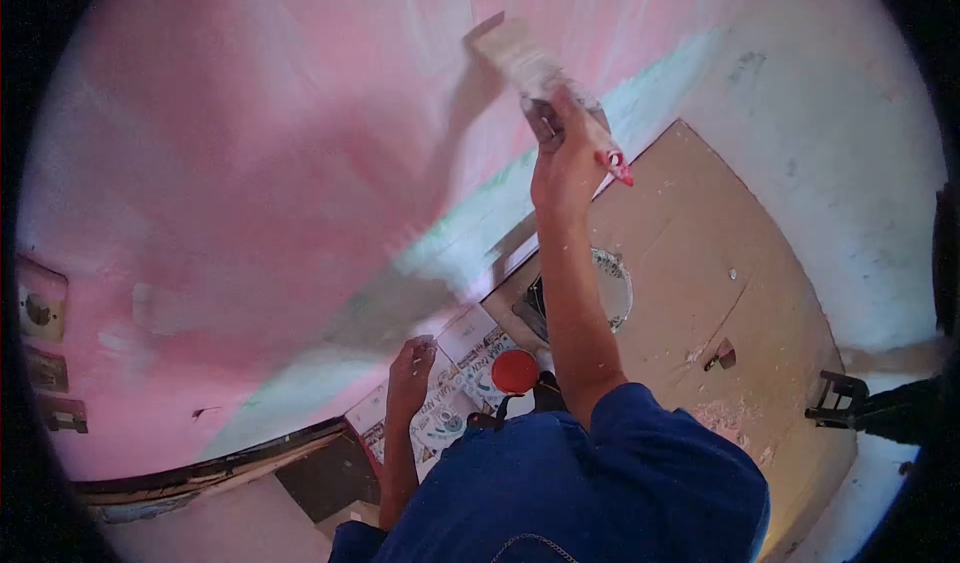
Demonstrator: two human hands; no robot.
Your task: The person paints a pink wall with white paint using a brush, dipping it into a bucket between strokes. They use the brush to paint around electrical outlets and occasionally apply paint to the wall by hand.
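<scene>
Up at the pink wall (pixel 270 143), the right hand (pixel 567 128) gripped the wide paintbrush (pixel 522 55) low, its red handle end poking out past the wrist! Light, probably, with springy bristles but a paint-slick grip; the thick part of the handle looked the surest hold. Down low, the left hand (pixel 411 361) hung half-curled near the red pot (pixel 515 371), its contents, if any, impossible to tell.

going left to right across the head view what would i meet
wall sockets → left hand → red container → round pale-rimmed thing → small dark-handled tool → black stool
</scene>
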